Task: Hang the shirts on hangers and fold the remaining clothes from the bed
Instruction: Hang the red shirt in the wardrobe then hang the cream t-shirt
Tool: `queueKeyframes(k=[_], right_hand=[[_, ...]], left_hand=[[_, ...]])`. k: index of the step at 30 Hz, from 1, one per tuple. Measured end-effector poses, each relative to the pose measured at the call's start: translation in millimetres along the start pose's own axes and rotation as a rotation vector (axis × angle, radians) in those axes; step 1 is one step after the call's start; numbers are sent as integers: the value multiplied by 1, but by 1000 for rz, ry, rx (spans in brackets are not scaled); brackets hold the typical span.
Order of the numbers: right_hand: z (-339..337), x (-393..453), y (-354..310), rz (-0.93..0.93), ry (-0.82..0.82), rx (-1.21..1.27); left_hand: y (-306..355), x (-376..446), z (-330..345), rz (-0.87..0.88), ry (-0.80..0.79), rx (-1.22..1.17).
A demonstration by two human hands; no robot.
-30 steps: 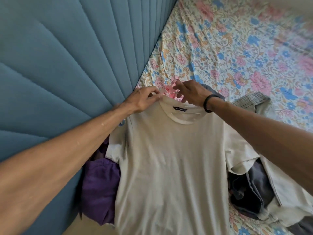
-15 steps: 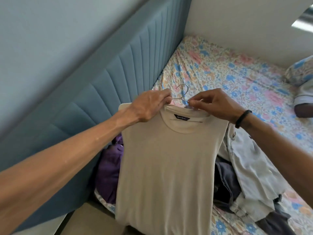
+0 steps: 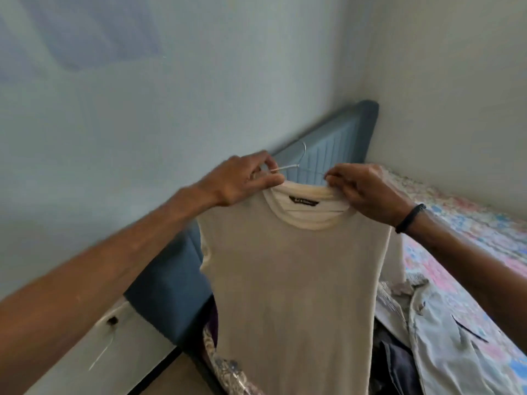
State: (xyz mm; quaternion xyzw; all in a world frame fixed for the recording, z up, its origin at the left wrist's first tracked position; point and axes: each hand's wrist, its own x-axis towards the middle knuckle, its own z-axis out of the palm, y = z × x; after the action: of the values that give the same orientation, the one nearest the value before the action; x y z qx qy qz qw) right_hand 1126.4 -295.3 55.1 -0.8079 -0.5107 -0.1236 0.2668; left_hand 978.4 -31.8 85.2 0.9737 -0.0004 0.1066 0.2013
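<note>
- There is one view only, from a wide-angle camera worn on the person's head; no second view shares the scene.
- It faces forward and slightly down, along both outstretched forearms toward the corner where the wall (image 3: 176, 115) meets the blue headboard (image 3: 336, 143).
- It sits close: the arms fill the lower corners, and straight edges bend near the frame's borders.
- The bed (image 3: 467, 238) runs along the right edge.

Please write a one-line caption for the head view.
Both hands, left hand and right hand, hold a cream T-shirt on a wire hanger.
</note>
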Motion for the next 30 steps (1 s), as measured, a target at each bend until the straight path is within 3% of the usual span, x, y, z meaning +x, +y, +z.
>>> queueKeyframes(k=[3,6,15,19,24,30], right_hand=[[-19,21,-25,-116,130,-147],[-29,34,-53,-179,131,-283],[-60,92,-145,-260,329,-176],[-74,127,-199,-406,340,90],[-86,164,-277,-443,371,115],[-97,193,-377,-527,508,54]], left_hand=[[3,-22,-63,-90,-17,243],[17,-60,-103,-141,-59,427],[31,-161,-188,-300,126,497],[39,-205,-230,-416,296,564],[55,-261,-290,-637,506,510],[87,-341,-357,-604,573,393]])
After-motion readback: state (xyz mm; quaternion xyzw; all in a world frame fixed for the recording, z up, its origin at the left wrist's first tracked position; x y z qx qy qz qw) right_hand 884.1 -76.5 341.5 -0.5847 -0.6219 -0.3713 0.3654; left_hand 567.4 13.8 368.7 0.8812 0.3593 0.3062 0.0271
